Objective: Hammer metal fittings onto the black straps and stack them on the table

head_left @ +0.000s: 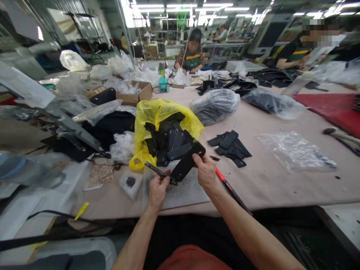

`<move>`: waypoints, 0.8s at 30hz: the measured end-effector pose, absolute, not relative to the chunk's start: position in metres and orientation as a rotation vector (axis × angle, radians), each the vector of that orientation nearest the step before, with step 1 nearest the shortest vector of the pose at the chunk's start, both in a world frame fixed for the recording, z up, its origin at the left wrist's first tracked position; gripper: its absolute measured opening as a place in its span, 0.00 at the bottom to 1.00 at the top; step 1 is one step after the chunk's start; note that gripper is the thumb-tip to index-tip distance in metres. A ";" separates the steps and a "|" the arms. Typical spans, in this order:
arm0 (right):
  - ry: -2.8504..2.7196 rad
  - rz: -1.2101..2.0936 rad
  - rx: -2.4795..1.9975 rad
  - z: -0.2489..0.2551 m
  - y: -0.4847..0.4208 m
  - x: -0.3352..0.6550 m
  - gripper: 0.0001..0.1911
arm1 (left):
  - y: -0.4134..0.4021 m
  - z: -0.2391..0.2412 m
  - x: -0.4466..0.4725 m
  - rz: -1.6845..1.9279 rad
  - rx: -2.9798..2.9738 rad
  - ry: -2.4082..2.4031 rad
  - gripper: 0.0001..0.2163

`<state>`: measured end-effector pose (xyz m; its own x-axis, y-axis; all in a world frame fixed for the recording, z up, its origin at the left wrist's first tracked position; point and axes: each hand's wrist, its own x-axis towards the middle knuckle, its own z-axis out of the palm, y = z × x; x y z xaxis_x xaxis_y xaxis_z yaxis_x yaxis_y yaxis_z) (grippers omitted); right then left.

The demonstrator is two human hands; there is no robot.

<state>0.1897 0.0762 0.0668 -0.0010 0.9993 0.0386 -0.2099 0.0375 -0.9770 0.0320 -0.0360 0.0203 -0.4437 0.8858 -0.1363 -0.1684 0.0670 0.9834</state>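
Observation:
My right hand [206, 170] pinches the upper end of a flat black strap piece [184, 165], which has a small hole near each end. In my left hand [159, 191], closed fingers grip a slim dark strip [155, 169] seen nearly edge-on; its exact kind is unclear. The strap piece's lower end meets or overlaps this strip near my left fingertips. Just behind my hands, a yellow plastic bag [146, 112] lies open, with several similar black pieces [180, 152] inside. Another loose pile of black pieces [229, 144] rests to the right. Beneath my hands lies a grey slab [185, 197].
A red-and-black handled tool [225, 180] lies beside my right forearm. Filled clear bags [216, 105] and a cardboard box [142, 92] stand farther back. A flat clear bag [295, 152] is at right. Co-workers sit across the table [270, 187]. A slanted metal bar [75, 129] crosses the left.

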 end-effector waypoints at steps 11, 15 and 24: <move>-1.365 1.217 -1.209 0.032 0.067 0.185 0.27 | -0.054 0.005 0.053 1.429 0.659 1.256 0.19; -1.924 0.589 -1.297 0.045 0.040 0.199 0.32 | -0.056 -0.005 0.052 1.453 0.724 1.418 0.16; -2.309 0.797 -1.180 0.044 0.010 0.203 0.06 | -0.056 0.005 0.053 1.438 0.792 1.507 0.13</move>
